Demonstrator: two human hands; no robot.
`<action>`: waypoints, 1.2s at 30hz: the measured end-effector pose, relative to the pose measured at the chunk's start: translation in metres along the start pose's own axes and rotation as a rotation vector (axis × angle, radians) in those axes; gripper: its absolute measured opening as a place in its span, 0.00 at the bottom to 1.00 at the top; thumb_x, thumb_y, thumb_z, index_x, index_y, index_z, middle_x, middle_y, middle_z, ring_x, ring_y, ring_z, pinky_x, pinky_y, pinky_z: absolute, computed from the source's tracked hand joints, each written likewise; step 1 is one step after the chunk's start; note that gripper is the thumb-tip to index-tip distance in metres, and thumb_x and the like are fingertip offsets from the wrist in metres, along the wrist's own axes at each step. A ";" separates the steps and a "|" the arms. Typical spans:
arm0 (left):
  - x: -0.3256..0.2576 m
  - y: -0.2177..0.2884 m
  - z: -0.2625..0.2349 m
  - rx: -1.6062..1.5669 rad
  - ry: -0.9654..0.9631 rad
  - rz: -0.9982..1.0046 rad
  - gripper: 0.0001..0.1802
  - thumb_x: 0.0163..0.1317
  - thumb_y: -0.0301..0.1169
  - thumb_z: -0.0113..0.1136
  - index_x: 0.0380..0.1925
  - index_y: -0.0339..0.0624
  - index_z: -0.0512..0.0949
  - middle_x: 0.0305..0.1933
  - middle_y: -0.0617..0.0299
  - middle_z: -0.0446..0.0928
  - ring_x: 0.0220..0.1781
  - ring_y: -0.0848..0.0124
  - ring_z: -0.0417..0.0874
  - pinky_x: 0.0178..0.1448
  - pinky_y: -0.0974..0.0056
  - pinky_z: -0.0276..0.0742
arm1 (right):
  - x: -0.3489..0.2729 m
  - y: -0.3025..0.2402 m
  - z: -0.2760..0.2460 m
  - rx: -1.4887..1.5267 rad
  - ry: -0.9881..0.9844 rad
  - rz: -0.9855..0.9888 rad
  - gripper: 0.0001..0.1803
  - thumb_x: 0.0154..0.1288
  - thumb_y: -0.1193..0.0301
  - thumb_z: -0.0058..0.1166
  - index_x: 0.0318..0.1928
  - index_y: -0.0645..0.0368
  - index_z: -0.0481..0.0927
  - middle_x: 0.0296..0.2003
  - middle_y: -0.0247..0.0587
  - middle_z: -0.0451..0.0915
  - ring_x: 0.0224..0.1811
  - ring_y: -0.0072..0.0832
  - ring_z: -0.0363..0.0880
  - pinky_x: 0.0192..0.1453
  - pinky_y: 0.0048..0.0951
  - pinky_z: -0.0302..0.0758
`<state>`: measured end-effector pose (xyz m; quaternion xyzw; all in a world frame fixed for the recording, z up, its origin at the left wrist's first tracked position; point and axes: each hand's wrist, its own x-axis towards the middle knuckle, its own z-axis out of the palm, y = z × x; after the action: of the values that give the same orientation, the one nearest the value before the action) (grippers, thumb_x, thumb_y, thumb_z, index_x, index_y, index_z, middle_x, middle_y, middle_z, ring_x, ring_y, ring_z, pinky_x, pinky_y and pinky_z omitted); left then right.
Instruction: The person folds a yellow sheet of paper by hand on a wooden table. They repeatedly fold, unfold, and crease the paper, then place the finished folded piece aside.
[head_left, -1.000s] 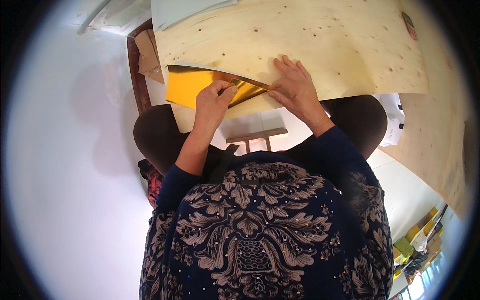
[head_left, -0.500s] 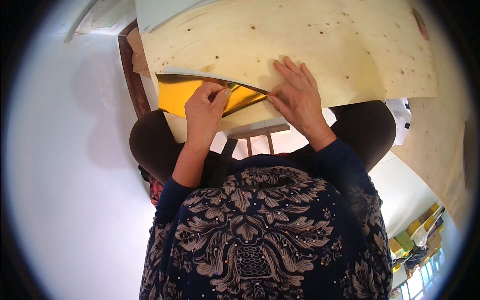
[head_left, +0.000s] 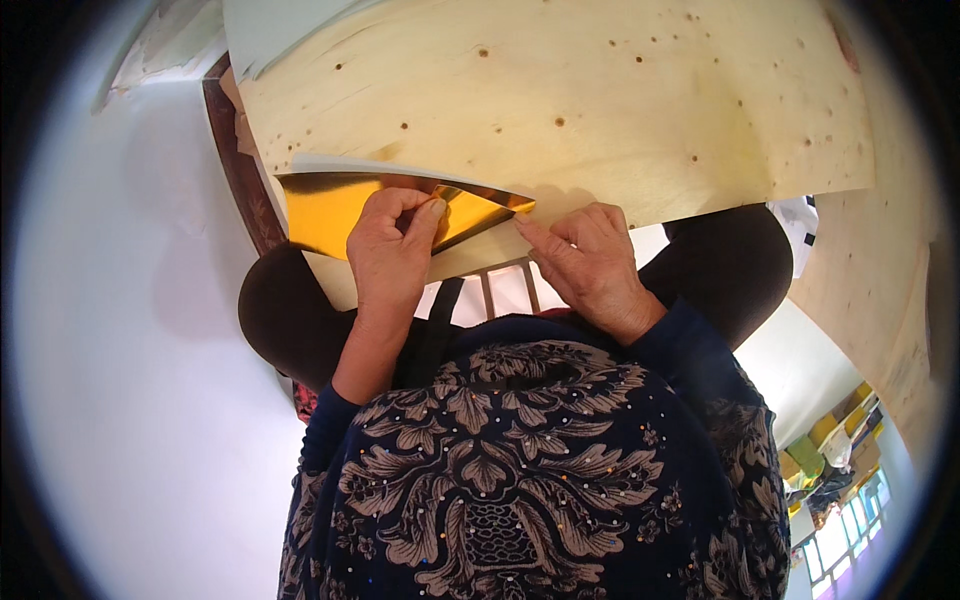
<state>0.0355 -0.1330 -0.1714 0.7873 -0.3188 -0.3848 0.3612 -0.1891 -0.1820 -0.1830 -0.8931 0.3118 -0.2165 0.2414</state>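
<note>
A shiny gold foil sheet (head_left: 318, 212) lies on the plywood board (head_left: 560, 80) over my lap, folded at its right side into a narrow point. My left hand (head_left: 388, 240) is closed, thumb and forefinger pinching the foil along the slanting fold near its middle. At the pointed right end, my right hand (head_left: 590, 260) has its fingers curled and closed, one fingertip against the tip of the foil. A pale strip (head_left: 345, 165), apparently the sheet's backing, shows along the foil's far edge.
A dark red wooden frame (head_left: 245, 170) runs beside the board's left edge. Wooden slats (head_left: 510, 285) show below the near edge, between my knees (head_left: 290, 300). Another light wooden surface (head_left: 870, 290) stands at the right, with packages (head_left: 830, 440) piled beyond it.
The board and foil sit slightly lower and further left in view. My right hand's fingers, earlier stretched out behind its pinch, have curled in; its fingertip has slid below the foil's point.
</note>
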 end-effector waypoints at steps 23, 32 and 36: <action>-0.024 0.005 -0.028 0.108 -0.183 0.454 0.11 0.58 0.28 0.67 0.40 0.36 0.81 0.38 0.54 0.79 0.42 0.64 0.79 0.47 0.64 0.74 | 0.000 -0.005 -0.009 0.274 0.111 0.323 0.19 0.57 0.79 0.62 0.50 0.56 0.82 0.34 0.39 0.78 0.35 0.33 0.78 0.38 0.32 0.75; 0.026 0.019 -0.024 0.733 -0.137 0.904 0.23 0.48 0.36 0.72 0.46 0.46 0.81 0.52 0.57 0.76 0.57 0.57 0.74 0.64 0.54 0.63 | -0.048 -0.030 -0.013 0.743 0.196 0.911 0.10 0.71 0.71 0.55 0.45 0.67 0.80 0.36 0.37 0.82 0.39 0.21 0.80 0.46 0.23 0.77; 0.026 0.014 -0.019 0.772 -0.121 0.850 0.19 0.47 0.37 0.73 0.41 0.48 0.82 0.45 0.60 0.77 0.53 0.59 0.74 0.60 0.55 0.64 | -0.052 -0.025 -0.002 0.852 -0.117 1.042 0.17 0.71 0.61 0.55 0.45 0.66 0.81 0.36 0.38 0.82 0.39 0.22 0.79 0.47 0.25 0.76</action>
<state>0.0612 -0.1544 -0.1616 0.6413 -0.7446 -0.1059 0.1520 -0.2163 -0.1307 -0.1797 -0.4632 0.5754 -0.1271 0.6620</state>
